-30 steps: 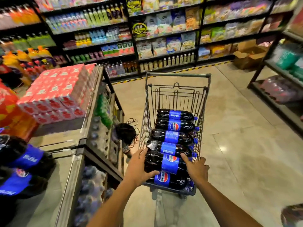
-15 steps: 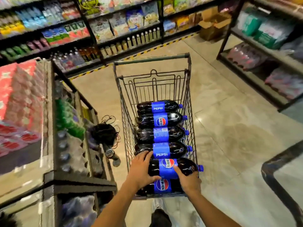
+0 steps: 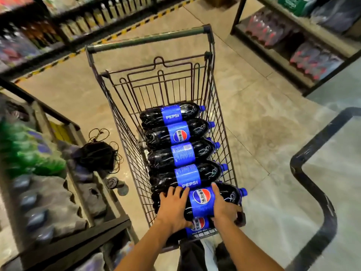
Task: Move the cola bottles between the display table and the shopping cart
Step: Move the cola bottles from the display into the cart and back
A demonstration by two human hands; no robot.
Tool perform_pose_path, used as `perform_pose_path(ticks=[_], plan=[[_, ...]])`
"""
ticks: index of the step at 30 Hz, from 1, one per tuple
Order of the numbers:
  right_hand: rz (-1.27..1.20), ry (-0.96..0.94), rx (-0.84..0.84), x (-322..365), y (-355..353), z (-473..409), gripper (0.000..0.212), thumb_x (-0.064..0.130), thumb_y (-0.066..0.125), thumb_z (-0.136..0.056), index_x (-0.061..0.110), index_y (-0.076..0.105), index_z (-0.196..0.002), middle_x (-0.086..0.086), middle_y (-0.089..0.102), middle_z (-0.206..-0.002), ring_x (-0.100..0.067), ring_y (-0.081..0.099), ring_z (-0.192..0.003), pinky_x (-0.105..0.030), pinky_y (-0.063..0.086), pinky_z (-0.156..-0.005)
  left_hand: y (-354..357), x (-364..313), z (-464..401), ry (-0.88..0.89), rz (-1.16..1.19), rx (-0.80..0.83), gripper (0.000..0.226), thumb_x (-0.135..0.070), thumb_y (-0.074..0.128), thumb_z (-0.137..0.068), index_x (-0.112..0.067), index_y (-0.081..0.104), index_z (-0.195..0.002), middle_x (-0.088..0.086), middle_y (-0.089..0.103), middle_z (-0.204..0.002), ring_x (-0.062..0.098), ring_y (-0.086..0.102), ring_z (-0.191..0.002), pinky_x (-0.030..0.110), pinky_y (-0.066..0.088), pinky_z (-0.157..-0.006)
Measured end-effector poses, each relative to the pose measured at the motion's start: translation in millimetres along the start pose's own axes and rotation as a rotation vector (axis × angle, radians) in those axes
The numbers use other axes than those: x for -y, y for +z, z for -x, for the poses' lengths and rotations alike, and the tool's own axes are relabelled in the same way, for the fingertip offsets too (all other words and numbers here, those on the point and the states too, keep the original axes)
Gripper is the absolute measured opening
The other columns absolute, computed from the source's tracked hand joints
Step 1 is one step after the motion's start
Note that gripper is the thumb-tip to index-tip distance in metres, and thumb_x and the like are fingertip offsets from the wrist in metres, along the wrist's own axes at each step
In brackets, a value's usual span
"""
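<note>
We hold the nearest cola bottle [image 3: 203,202] between our left hand [image 3: 173,207] and right hand [image 3: 224,209], fingers curled round its sides, at the near end of the shopping cart [image 3: 125,122], atop another bottle [image 3: 197,225].

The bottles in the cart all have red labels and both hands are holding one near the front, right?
Not quite. The labels are blue, not red; the head view shows this. The rest holds: the bottles lie in the cart, and the left hand and right hand hold one bottle at the near end.
</note>
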State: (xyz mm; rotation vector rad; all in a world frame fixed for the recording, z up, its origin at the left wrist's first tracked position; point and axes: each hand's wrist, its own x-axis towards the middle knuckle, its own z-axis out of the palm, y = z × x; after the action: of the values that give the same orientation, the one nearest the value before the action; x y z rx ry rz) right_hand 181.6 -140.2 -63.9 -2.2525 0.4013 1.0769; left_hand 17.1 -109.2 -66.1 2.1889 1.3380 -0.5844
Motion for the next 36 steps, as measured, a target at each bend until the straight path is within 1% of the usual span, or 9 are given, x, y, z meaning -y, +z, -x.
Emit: perform_pose_path(ticks=[2, 6, 10, 15, 19, 24, 28, 32, 36], plan=[[-0.002, 0.021, -0.024, 3.0, 2.8, 1.1, 0.143, 0.077, 0.09, -0.049, 0.006, 0.023, -0.154, -0.028, 0.061, -0.134, -0.044, 0.067, -0.114, -0.055, 0.056, -0.099, -1.2, 1.4, -2.0, 0.012, -0.015, 0.006, 0.132, -0.078, 0.079, -0.061, -0.022, 0.015, -0.161, 0.007, 0.028, -0.158, 0.034, 0.026, -0.143, 0.06, 0.031, -0.115], [-0.056, 0.025, -0.032, 0.7, 6.3, -6.7, 0.15, 0.084, 0.088, -0.032, 0.014, 0.027, -0.15, -0.027, 0.064, -0.127, -0.044, 0.069, -0.109, -0.06, 0.057, -0.097, -3.8, -3.6, -4.6, -0.018, -0.009, 0.013, 0.133, -0.076, 0.083, -0.058, -0.021, 0.018, -0.16, 0.008, 0.03, -0.155, 0.033, 0.027, -0.141, 0.061, 0.033, -0.113], [-0.087, 0.039, -0.01, 4.2, 2.3, -2.3, 0.139, 0.066, 0.098, -0.044, 0.017, 0.026, -0.152, -0.027, 0.063, -0.126, -0.043, 0.07, -0.105, -0.062, 0.058, -0.094, -9.5, -8.8, -3.5, -0.051, -0.005, 0.009, 0.123, -0.072, 0.085, -0.06, -0.017, 0.028, -0.154, 0.01, 0.033, -0.151, 0.033, 0.029, -0.139, 0.062, 0.035, -0.112], [-0.059, 0.014, 0.018, 7.3, -8.2, 5.8, 0.127, 0.054, 0.098, -0.059, 0.012, 0.025, -0.154, -0.029, 0.062, -0.13, -0.045, 0.068, -0.109, -0.061, 0.057, -0.096, -10.7, -14.2, 6.4, -0.082, 0.054, -0.029, 0.115, -0.069, 0.085, -0.062, -0.018, 0.031, -0.151, 0.009, 0.038, -0.148, 0.031, 0.037, -0.136, 0.056, 0.035, -0.114], [0.04, -0.142, 0.002, 19.7, -20.6, 19.4, 0.12, 0.055, 0.098, -0.061, 0.006, 0.03, -0.148, -0.033, 0.057, -0.136, -0.05, 0.061, -0.121, -0.058, 0.052, -0.101, -6.7, -29.8, 26.7, -0.143, 0.19, -0.104, 0.111, -0.068, 0.083, -0.062, -0.02, 0.033, -0.149, 0.004, 0.047, -0.146, 0.028, 0.046, -0.134, 0.049, 0.036, -0.116], [0.051, -0.317, 0.066, 39.4, -34.0, 35.4, 0.117, 0.059, 0.096, -0.06, 0.011, 0.033, -0.146, -0.032, 0.058, -0.134, -0.05, 0.063, -0.117, -0.061, 0.054, -0.098, -28.5, -59.1, 50.6, -0.239, 0.273, -0.246, 0.105, -0.069, 0.078, -0.059, -0.023, 0.036, -0.144, -0.002, 0.053, -0.141, 0.024, 0.05, -0.128, 0.047, 0.039, -0.113], [0.067, -0.498, 0.187, 65.9, -46.6, 60.0, 0.122, 0.055, 0.096, -0.064, 0.016, 0.027, -0.155, -0.032, 0.048, -0.141, -0.054, 0.056, -0.125, -0.06, 0.052, -0.102, -51.7, -84.0, 72.0, -0.372, 0.33, -0.364, 0.107, -0.072, 0.076, -0.055, -0.026, 0.038, -0.144, -0.007, 0.055, -0.138, 0.021, 0.053, -0.126, 0.045, 0.042, -0.111], [0.142, -0.655, 0.293, 83.4, -54.8, 82.7, 0.127, 0.063, 0.093, -0.063, 0.019, 0.023, -0.158, -0.032, 0.044, -0.146, -0.055, 0.05, -0.131, -0.062, 0.048, -0.105, -67.6, -102.7, 95.3, -0.49, 0.349, -0.485, 0.111, -0.075, 0.074, -0.054, -0.022, 0.04, -0.145, -0.005, 0.057, -0.136, 0.02, 0.055, -0.124, 0.041, 0.044, -0.109], [0.217, -0.709, 0.416, 91.3, -59.5, 103.4, 0.127, 0.064, 0.094, -0.06, 0.012, 0.028, -0.156, -0.033, 0.046, -0.148, -0.051, 0.047, -0.136, -0.062, 0.042, -0.11, -78.3, -115.8, 126.4, -0.615, 0.363, -0.584, 0.097, -0.073, 0.075, -0.051, -0.024, 0.05, -0.131, -0.005, 0.063, -0.122, 0.021, 0.062, -0.112, 0.036, 0.049, -0.097]])
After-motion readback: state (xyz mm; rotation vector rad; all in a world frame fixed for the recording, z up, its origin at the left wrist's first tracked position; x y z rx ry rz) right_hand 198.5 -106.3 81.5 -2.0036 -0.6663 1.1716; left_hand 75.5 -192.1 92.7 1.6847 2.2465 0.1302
